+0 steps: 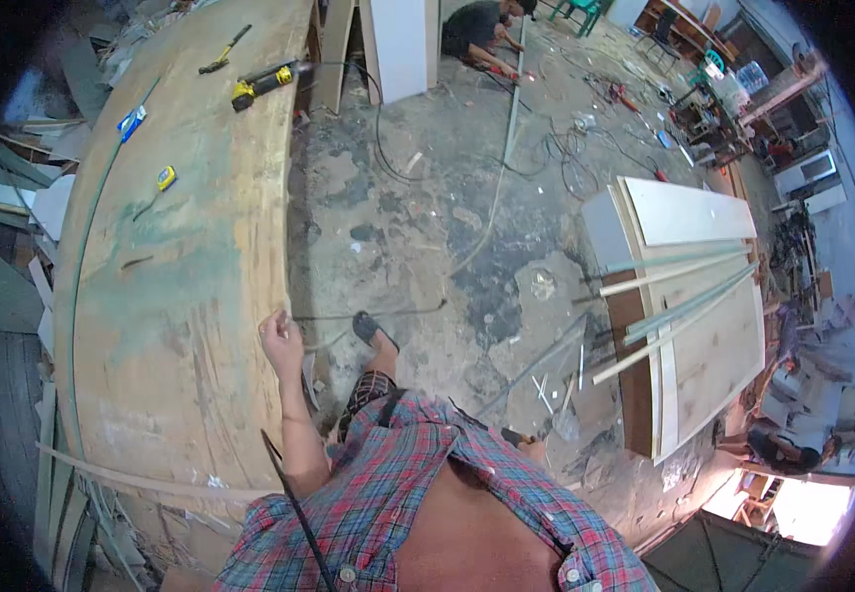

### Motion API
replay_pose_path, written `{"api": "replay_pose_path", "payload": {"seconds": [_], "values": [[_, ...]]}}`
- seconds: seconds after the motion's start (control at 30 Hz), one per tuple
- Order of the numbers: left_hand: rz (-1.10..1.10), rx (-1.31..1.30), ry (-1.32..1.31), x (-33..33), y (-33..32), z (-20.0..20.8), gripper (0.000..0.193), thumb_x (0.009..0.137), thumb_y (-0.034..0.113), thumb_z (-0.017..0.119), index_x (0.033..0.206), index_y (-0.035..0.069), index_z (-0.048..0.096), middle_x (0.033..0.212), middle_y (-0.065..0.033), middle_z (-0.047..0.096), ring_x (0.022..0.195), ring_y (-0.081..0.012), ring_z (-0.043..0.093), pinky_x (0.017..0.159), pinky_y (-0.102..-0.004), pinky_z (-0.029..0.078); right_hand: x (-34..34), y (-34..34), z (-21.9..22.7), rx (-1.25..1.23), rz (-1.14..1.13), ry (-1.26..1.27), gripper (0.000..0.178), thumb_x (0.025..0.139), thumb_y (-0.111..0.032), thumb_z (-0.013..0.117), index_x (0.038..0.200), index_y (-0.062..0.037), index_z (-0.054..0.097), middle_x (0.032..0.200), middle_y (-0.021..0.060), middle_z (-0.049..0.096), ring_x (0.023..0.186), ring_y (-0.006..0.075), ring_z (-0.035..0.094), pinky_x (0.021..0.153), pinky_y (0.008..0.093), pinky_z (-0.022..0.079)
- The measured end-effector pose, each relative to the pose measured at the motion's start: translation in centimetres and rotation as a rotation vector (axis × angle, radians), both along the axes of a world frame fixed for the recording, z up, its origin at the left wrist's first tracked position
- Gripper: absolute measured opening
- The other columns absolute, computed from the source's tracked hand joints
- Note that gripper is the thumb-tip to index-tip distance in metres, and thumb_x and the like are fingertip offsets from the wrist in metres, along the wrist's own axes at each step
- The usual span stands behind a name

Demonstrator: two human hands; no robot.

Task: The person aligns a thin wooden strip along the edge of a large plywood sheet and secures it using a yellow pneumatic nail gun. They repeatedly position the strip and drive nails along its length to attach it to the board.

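Note:
My left hand point(282, 342) is at the right edge of a large stained wooden board point(181, 326), with its fingers curled together. A thin dark rod or cable point(368, 315) runs rightward from beside the fingertips over the floor. Whether the fingers grip it, I cannot tell. Farther up the board lie a yellow-and-black cordless power tool point(264, 86), a hammer point(225, 51), a yellow tape measure point(166, 179) and a small blue-and-white packet point(132, 123). My right hand does not show; a patch of skin and dark footwear point(518, 436) appears right of my plaid shirt.
Stacked panels point(699, 385) stand at the right with several pale strips point(684, 314) across them. A co-worker point(482, 35) crouches at the back by a long metal bar point(515, 109). Cables point(570, 163) and scraps litter the concrete floor. Another person point(782, 449) is at the lower right.

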State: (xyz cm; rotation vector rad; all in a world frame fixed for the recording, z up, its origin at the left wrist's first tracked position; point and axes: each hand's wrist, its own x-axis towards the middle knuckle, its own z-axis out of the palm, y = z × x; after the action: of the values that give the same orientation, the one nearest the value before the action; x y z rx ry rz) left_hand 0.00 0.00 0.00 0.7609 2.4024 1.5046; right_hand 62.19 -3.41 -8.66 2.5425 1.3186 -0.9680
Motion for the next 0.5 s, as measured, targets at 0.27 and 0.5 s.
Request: {"api": "replay_pose_path", "payload": {"seconds": [0.27,0.5], "values": [[0.24,-0.024,0.161,-12.7,6.0,-0.6,0.032,0.085,0.006,0.061,0.116,-0.003,0.066,0.105,-0.0136,0.061,0.083,-0.0206,0.055,0.075,-0.0319,0.048,-16.3,19.5,3.5,0.223,0.171,0.001,0.041,0.086,-0.03,0.064,0.113,0.0002,0.07,0.101,0.027,0.071,0.1,0.0429,0.068,0.084,0.045,0.053],[0.254,-0.027,0.043,-15.4,5.3,-2.0,0.034,0.087,0.009,0.063,0.119,-0.001,0.065,0.103,-0.0115,0.06,0.075,-0.0165,0.055,0.07,-0.0298,0.048,-32.3,36.1,6.2,0.616,0.26,0.369,0.041,0.086,-0.011,0.06,0.125,0.0043,0.063,0.111,0.0286,0.068,0.104,0.0415,0.067,0.09,0.0433,0.051]]}}
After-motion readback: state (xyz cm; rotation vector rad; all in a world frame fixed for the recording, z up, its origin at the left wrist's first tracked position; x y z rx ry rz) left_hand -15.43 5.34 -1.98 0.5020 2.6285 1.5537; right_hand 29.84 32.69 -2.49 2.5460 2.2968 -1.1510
